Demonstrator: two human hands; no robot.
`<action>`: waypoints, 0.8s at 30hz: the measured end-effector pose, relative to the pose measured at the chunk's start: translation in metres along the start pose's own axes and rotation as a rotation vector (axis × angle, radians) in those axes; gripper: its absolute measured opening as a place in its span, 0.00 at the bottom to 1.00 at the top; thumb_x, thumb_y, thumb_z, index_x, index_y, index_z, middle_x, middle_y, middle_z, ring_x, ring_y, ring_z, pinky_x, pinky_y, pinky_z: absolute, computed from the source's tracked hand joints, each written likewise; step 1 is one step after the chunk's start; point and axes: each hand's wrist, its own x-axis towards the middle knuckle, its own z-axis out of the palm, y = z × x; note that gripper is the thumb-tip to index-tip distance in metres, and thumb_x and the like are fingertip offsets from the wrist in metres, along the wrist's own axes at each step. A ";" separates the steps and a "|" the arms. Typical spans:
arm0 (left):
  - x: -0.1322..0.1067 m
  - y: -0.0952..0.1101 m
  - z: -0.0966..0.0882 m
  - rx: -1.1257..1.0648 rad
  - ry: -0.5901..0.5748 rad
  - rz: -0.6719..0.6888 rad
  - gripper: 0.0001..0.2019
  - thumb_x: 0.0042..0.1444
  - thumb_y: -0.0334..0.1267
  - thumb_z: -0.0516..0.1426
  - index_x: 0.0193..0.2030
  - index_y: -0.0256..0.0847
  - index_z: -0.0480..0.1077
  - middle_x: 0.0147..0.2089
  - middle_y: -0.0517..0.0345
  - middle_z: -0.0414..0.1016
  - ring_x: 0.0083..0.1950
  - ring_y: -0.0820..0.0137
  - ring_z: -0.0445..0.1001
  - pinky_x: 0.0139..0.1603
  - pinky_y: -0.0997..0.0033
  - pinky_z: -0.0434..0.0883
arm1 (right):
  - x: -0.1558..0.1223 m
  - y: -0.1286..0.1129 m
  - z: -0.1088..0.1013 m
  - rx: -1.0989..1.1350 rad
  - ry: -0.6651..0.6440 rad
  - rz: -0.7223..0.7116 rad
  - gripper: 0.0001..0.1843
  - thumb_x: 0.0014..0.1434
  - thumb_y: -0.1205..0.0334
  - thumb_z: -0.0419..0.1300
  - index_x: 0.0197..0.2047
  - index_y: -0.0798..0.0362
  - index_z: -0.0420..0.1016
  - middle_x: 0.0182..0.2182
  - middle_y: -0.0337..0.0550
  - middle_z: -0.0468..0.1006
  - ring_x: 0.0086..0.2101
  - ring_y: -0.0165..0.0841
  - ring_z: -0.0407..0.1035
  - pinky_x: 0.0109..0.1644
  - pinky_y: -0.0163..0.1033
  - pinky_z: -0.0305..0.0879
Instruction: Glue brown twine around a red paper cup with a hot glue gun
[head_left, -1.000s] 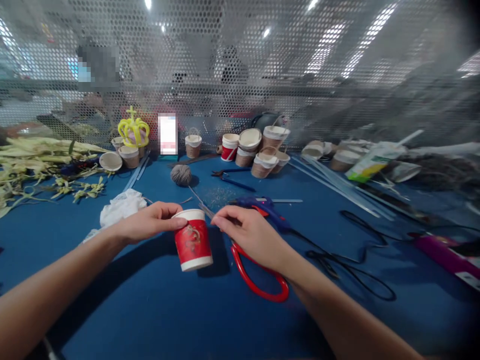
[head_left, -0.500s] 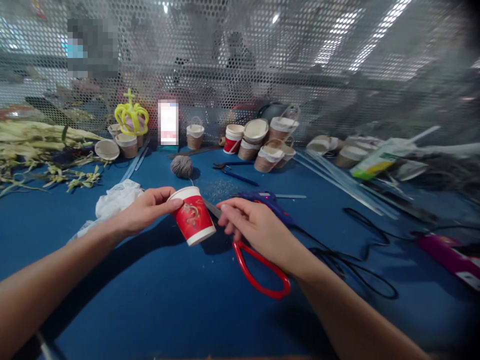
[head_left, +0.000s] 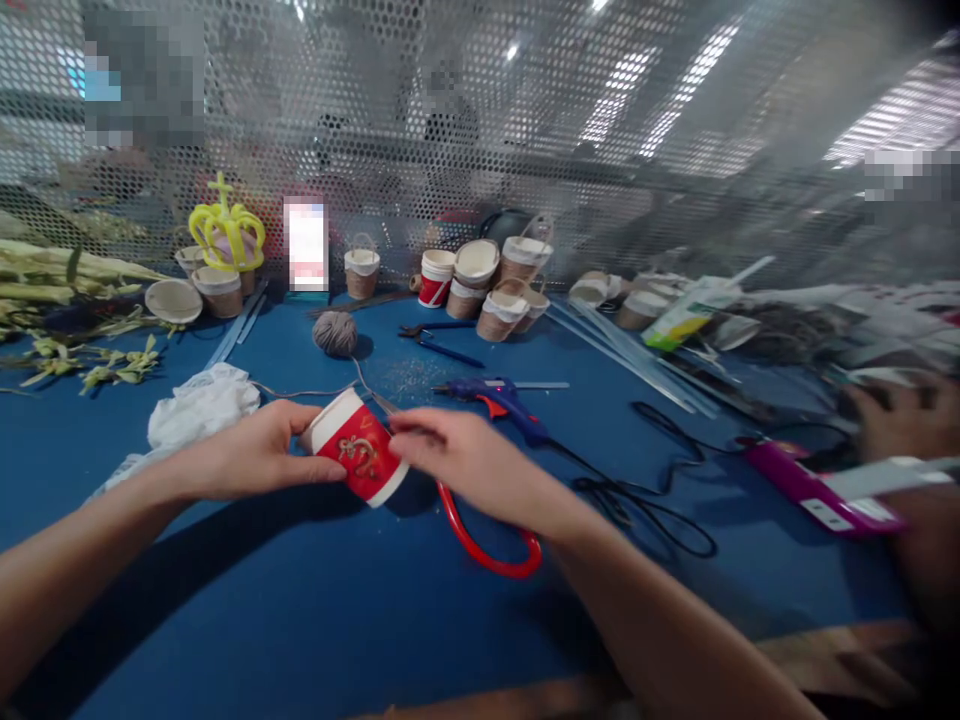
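My left hand (head_left: 247, 455) grips a red and white paper cup (head_left: 356, 450) by its rim end, the cup tipped onto its side with its base pointing right. My right hand (head_left: 469, 465) is closed on red-handled scissors (head_left: 487, 535); the handle loop hangs below my wrist and the blade tips (head_left: 384, 403) sit just above the cup. Both hands hover low over the blue table (head_left: 300, 620).
A blue glue gun (head_left: 506, 395) with a black cord (head_left: 645, 500) lies behind my right hand. A ball of grey yarn (head_left: 334, 333), white crumpled plastic (head_left: 199, 405), several paper cups (head_left: 480, 285), a yellow crown (head_left: 225, 235) and dried leaves (head_left: 67, 300) stand further back. Another person's hand (head_left: 900, 420) reaches in at right.
The cup has tipped from upright onto its side in my left hand. My view has swung right and another person's hand has come into sight at the right edge.
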 end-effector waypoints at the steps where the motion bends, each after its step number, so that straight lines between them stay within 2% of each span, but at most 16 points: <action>1: 0.000 -0.001 -0.001 -0.011 0.016 0.005 0.12 0.49 0.43 0.56 0.37 0.37 0.70 0.33 0.59 0.77 0.31 0.71 0.69 0.31 0.76 0.66 | 0.002 0.003 -0.010 -0.109 0.148 0.015 0.15 0.57 0.55 0.52 0.42 0.55 0.71 0.37 0.46 0.76 0.36 0.33 0.70 0.39 0.38 0.63; 3: 0.000 -0.003 -0.002 -0.022 0.030 0.008 0.11 0.49 0.42 0.56 0.37 0.38 0.70 0.33 0.60 0.76 0.30 0.72 0.69 0.30 0.77 0.65 | 0.007 0.015 -0.030 -0.388 0.384 0.105 0.12 0.58 0.59 0.50 0.36 0.56 0.72 0.36 0.48 0.76 0.35 0.36 0.69 0.40 0.40 0.62; 4: 0.000 -0.004 -0.002 -0.022 0.021 0.006 0.11 0.49 0.41 0.56 0.37 0.38 0.70 0.33 0.60 0.76 0.30 0.72 0.69 0.30 0.78 0.65 | 0.009 0.022 -0.039 -0.520 0.404 0.183 0.12 0.58 0.61 0.50 0.34 0.56 0.72 0.34 0.50 0.76 0.35 0.37 0.69 0.39 0.41 0.62; 5: 0.000 -0.004 -0.002 -0.022 0.006 0.000 0.11 0.50 0.42 0.56 0.37 0.38 0.69 0.33 0.60 0.76 0.31 0.72 0.69 0.30 0.78 0.65 | 0.011 0.031 -0.046 -0.625 0.370 0.273 0.11 0.57 0.62 0.49 0.31 0.55 0.72 0.33 0.51 0.76 0.35 0.39 0.69 0.38 0.42 0.62; 8: 0.002 -0.005 0.001 -0.039 -0.058 -0.019 0.11 0.51 0.42 0.54 0.38 0.37 0.69 0.34 0.60 0.76 0.32 0.72 0.69 0.32 0.77 0.65 | 0.013 0.058 -0.054 -0.656 0.318 0.375 0.09 0.50 0.68 0.55 0.20 0.54 0.68 0.27 0.53 0.75 0.33 0.43 0.70 0.35 0.43 0.62; 12: 0.004 -0.008 0.005 -0.057 -0.098 -0.019 0.13 0.51 0.43 0.54 0.39 0.37 0.69 0.36 0.59 0.76 0.35 0.70 0.70 0.34 0.75 0.66 | 0.015 0.079 -0.051 -0.578 0.296 0.447 0.18 0.40 0.75 0.59 0.11 0.51 0.56 0.20 0.51 0.72 0.29 0.45 0.70 0.31 0.43 0.62; 15: 0.005 -0.010 0.006 -0.059 -0.104 -0.022 0.12 0.51 0.43 0.54 0.37 0.36 0.68 0.35 0.58 0.75 0.33 0.71 0.69 0.33 0.76 0.66 | 0.017 0.081 -0.052 -0.481 0.358 0.452 0.15 0.39 0.75 0.60 0.14 0.50 0.57 0.20 0.49 0.72 0.29 0.46 0.70 0.32 0.45 0.62; 18: 0.006 -0.012 0.005 -0.086 -0.105 -0.022 0.12 0.51 0.42 0.54 0.38 0.36 0.68 0.34 0.59 0.75 0.33 0.72 0.69 0.33 0.76 0.65 | 0.018 0.075 -0.056 -0.352 0.472 0.410 0.09 0.40 0.73 0.59 0.25 0.52 0.64 0.24 0.47 0.74 0.32 0.43 0.70 0.34 0.44 0.64; 21: 0.007 -0.014 0.002 -0.121 -0.106 -0.026 0.12 0.52 0.41 0.54 0.40 0.36 0.67 0.35 0.59 0.75 0.34 0.71 0.69 0.35 0.75 0.66 | 0.018 0.058 -0.057 -0.186 0.547 0.308 0.10 0.46 0.69 0.57 0.35 0.55 0.65 0.31 0.47 0.75 0.32 0.36 0.71 0.34 0.39 0.66; 24: 0.007 -0.015 -0.001 -0.132 -0.106 -0.028 0.11 0.52 0.40 0.54 0.40 0.36 0.67 0.37 0.58 0.75 0.36 0.70 0.70 0.38 0.72 0.66 | 0.013 0.032 -0.055 0.028 0.481 0.184 0.06 0.52 0.64 0.54 0.33 0.56 0.66 0.29 0.45 0.76 0.28 0.30 0.71 0.31 0.34 0.67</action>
